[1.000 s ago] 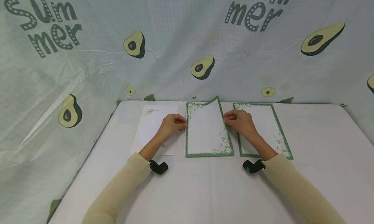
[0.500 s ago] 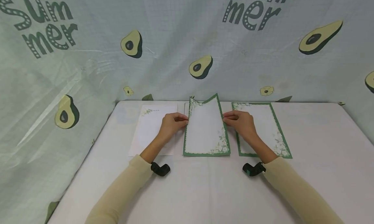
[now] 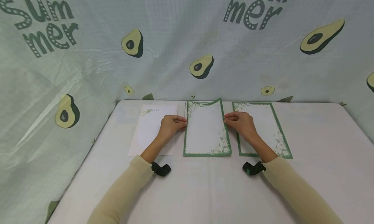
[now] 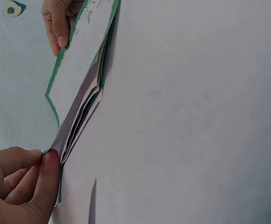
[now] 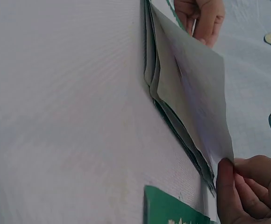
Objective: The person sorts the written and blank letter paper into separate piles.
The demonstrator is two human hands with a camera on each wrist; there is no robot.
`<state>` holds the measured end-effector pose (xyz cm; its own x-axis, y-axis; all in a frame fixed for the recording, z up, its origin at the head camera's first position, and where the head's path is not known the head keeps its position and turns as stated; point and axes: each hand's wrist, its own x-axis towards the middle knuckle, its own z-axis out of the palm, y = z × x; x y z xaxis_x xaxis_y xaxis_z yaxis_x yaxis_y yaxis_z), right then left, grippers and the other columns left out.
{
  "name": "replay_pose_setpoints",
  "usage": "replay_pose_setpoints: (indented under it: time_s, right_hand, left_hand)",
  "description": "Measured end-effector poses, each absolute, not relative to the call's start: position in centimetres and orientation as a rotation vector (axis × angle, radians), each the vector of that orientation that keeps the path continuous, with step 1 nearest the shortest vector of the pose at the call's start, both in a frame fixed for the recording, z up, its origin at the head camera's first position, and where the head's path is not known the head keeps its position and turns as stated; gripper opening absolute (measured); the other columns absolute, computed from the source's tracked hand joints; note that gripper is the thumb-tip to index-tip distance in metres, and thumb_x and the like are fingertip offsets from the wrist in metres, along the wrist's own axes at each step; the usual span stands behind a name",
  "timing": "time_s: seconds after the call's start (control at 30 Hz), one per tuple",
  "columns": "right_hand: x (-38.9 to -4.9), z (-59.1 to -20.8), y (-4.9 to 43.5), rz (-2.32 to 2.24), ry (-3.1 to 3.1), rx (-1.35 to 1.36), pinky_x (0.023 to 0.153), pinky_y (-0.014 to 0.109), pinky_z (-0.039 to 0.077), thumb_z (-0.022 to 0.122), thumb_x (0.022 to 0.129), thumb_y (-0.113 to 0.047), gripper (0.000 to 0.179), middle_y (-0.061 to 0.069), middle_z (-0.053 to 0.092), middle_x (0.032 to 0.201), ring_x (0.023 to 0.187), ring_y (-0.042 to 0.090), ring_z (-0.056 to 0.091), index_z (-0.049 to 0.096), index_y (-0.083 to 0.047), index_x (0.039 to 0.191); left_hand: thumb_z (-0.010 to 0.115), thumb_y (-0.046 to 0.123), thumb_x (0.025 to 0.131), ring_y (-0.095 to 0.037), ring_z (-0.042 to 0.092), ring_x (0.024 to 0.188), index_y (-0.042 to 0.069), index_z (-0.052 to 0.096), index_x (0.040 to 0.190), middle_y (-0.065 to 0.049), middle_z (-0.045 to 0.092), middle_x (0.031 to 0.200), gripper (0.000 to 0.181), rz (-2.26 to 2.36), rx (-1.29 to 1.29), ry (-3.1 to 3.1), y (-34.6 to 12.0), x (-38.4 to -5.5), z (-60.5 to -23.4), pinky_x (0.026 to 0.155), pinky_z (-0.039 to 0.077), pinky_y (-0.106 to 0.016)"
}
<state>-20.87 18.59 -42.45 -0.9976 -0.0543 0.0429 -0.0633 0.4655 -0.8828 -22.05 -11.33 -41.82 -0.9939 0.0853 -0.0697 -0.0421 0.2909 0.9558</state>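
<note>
Head: left hand (image 3: 170,125) and right hand (image 3: 242,122) pinch opposite long edges of a green-bordered sheet (image 3: 205,130), between a pink sheet (image 3: 149,126) and a second bordered sheet (image 3: 264,121). Left wrist: that sheet tilts above a paper stack (image 4: 86,109). Right wrist: its plain underside shows.

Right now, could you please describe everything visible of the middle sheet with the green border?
The middle sheet looks like paper: white, with a green border and pale flowers printed at two opposite corners. Its underside looks plain. The far edge sags between raised corners. The left grip pinches its left edge, the right grip its right edge. It is partly lifted off a stack of sheets on the white table.
</note>
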Motion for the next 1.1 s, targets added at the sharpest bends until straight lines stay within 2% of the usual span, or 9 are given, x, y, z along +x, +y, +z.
replay_pose_setpoints:
  time_s: [0.23, 0.5, 0.67, 0.77, 0.9, 1.1]
  right_hand:
    - [-21.29, -42.21, 18.51, 1.631, -2.691, 0.068, 0.075, 0.023, 0.060, 0.071, 0.098, -0.021, 0.026, 0.014, 0.077, 0.105, 0.087, 0.018, 0.075, 0.074, -0.004, 0.117]
    - [-21.57, -42.31, 18.31, 1.656, -2.670, 0.065, 0.074, 0.024, 0.061, 0.073, 0.097, -0.021, 0.029, 0.016, 0.077, 0.104, 0.081, 0.015, 0.075, 0.073, -0.001, 0.116]
    - [-21.14, -42.50, 18.16, 1.600, -2.657, 0.086, 0.078, 0.027, 0.058, 0.073, 0.096, -0.020, 0.026, 0.014, 0.077, 0.099, 0.081, 0.020, 0.075, 0.073, -0.002, 0.115]
    - [-20.93, -42.48, 18.07, 1.602, -2.639, 0.099, 0.079, 0.027, 0.058, 0.073, 0.096, -0.018, 0.025, 0.014, 0.077, 0.098, 0.082, 0.022, 0.075, 0.073, -0.002, 0.114]
    - [-20.84, -42.25, 18.05, 1.601, -2.620, 0.099, 0.072, 0.021, 0.059, 0.074, 0.095, -0.017, 0.024, 0.014, 0.078, 0.098, 0.082, 0.022, 0.076, 0.074, -0.002, 0.114]
    - [-20.66, -42.28, 17.91, 1.580, -2.563, 0.081, 0.068, 0.022, 0.059, 0.075, 0.095, -0.018, 0.024, 0.014, 0.078, 0.098, 0.079, 0.018, 0.076, 0.075, -0.003, 0.114]
  left_hand:
    - [0.071, 0.006, 0.095, -0.018, 0.075, 0.074, -0.006, 0.074, 0.103, -0.019, 0.076, 0.097, 0.015, 1.822, 0.029, 2.415, -11.34, -22.21, -41.55, 0.072, 0.064, -0.030]
    - [0.074, 0.001, 0.091, -0.019, 0.075, 0.072, -0.008, 0.074, 0.101, -0.021, 0.076, 0.094, 0.013, 1.850, 0.035, 2.418, -11.35, -22.13, -41.38, 0.071, 0.065, -0.032]
    - [0.074, 0.001, 0.091, -0.025, 0.076, 0.078, -0.010, 0.074, 0.103, -0.024, 0.075, 0.097, 0.016, 1.859, 0.055, 2.429, -11.30, -21.68, -41.07, 0.076, 0.065, -0.037]
    - [0.075, 0.003, 0.091, -0.025, 0.076, 0.078, -0.008, 0.075, 0.103, -0.021, 0.076, 0.095, 0.015, 1.854, 0.073, 2.477, -11.34, -21.51, -41.14, 0.075, 0.065, -0.037]
    - [0.077, 0.004, 0.090, -0.020, 0.076, 0.075, -0.003, 0.078, 0.101, -0.016, 0.077, 0.091, 0.013, 1.872, 0.058, 2.537, -11.32, -21.85, -41.53, 0.073, 0.064, -0.034]
    - [0.077, 0.002, 0.090, -0.020, 0.076, 0.080, -0.005, 0.077, 0.102, -0.019, 0.076, 0.095, 0.014, 1.977, 0.003, 2.484, -11.30, -21.57, -41.15, 0.078, 0.064, -0.038]
